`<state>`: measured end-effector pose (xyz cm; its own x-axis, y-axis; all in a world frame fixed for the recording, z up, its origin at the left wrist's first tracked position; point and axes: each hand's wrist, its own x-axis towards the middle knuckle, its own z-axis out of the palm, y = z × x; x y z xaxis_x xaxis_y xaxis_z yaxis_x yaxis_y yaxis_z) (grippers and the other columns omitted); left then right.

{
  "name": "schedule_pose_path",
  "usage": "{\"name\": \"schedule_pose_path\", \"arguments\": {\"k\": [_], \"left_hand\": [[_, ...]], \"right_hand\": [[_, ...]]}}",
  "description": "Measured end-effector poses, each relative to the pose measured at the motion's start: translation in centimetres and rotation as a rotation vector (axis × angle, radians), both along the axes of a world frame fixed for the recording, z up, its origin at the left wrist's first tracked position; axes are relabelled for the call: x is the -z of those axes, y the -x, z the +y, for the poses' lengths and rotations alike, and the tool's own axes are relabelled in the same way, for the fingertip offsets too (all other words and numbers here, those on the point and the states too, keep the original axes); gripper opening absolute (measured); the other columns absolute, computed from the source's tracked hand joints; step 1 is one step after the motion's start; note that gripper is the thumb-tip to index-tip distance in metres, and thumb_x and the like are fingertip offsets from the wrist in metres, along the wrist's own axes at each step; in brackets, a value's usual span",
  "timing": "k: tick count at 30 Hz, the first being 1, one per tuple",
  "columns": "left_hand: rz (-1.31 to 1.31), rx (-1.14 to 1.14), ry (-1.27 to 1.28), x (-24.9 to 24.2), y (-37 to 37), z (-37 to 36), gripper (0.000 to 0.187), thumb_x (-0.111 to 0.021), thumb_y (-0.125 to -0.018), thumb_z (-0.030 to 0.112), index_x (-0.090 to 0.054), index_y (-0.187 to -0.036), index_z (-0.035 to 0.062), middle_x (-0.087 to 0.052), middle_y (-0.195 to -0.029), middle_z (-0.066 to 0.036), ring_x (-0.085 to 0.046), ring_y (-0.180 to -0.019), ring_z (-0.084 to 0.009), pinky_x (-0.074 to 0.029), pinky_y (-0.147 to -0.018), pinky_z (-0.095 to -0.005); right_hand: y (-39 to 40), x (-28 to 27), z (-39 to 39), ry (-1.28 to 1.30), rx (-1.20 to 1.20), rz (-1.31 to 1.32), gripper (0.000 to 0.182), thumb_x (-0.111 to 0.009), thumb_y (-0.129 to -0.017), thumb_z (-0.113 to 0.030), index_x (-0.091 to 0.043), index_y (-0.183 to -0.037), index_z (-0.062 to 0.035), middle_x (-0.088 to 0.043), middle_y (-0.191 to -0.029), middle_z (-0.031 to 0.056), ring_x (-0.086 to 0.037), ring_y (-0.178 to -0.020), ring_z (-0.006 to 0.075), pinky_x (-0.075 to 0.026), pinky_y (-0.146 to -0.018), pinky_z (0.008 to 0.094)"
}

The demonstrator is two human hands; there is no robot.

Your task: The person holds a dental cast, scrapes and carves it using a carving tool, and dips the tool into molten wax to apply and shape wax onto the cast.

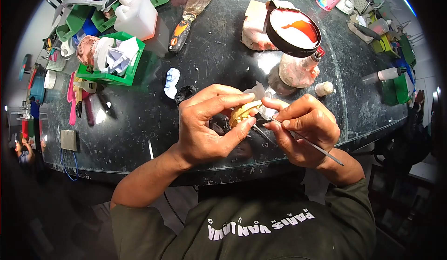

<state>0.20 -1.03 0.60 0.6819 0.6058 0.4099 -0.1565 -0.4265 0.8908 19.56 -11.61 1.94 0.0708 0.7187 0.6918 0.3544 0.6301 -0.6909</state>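
My left hand [209, 122] is closed round a yellow dental model [243, 114], with its fingers over the top and the thumb along the lower side. A thin metal tool [316, 147] is pinched in my right hand [307, 127], its shaft slanting down to the right. The fingertips of my right hand are close beside the model. Where exactly the tool's tip ends is hard to make out. Behind the hands, a round dish of red material [293, 30] stands by a flask-like vessel [298, 71].
A blue-white moulded piece [172, 83] lies left of the hands, and a spatula [186, 24] farther back. Green bins [111, 77] and a plastic jug [136, 15] stand at left. A small cream cylinder [324, 89] sits at right. The table's curved front edge [125, 172] runs below the forearms.
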Motion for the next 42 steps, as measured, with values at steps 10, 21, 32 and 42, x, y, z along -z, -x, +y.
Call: {"name": "schedule_pose_path", "arguments": {"k": [10,21,32,42], "left_hand": [[-0.003,-0.023,-0.058,0.03,-0.02,0.09,0.033,-0.079,-0.077,-0.006,-0.073,-0.110,-0.0052,-0.070,-0.106,-0.017,-0.070,-0.092,-0.0171,-0.058,-0.076,-0.0257],[-0.003,-0.017,-0.059,0.24,-0.03,0.09,0.033,-0.078,-0.079,-0.006,-0.072,-0.112,-0.0057,-0.069,-0.106,-0.017,-0.070,-0.092,-0.0170,-0.058,-0.077,-0.0256],[0.012,-0.005,-0.039,0.26,0.06,0.00,0.033,-0.077,-0.081,-0.006,-0.071,-0.113,-0.0069,-0.068,-0.107,-0.018,-0.070,-0.094,-0.0178,-0.059,-0.079,-0.0262],[0.020,0.010,-0.014,0.06,0.04,-0.04,0.033,-0.076,-0.081,-0.008,-0.070,-0.113,-0.0076,-0.067,-0.109,-0.018,-0.071,-0.095,-0.0188,-0.060,-0.081,-0.0272]], "right_hand": [[-0.10,-0.20,-0.13,0.027,0.006,-0.033,0.018,-0.076,-0.076,0.016,-0.065,-0.085,0.0040,-0.064,-0.077,0.0124,-0.068,-0.068,0.0169,-0.064,-0.086,0.0471],[-0.20,0.37,-0.09,0.003,-0.012,-0.005,0.017,-0.075,-0.076,0.016,-0.068,-0.087,0.0041,-0.065,-0.077,0.0123,-0.068,-0.067,0.0164,-0.064,-0.085,0.0471],[-0.19,0.37,-0.09,0.002,0.004,-0.029,0.018,-0.076,-0.075,0.017,-0.069,-0.086,0.0045,-0.064,-0.076,0.0121,-0.067,-0.067,0.0162,-0.065,-0.085,0.0461],[-0.35,0.10,-0.17,0.027,-0.001,-0.053,0.018,-0.074,-0.077,0.016,-0.068,-0.087,0.0027,-0.064,-0.078,0.0115,-0.068,-0.070,0.0164,-0.064,-0.087,0.0471]]}}
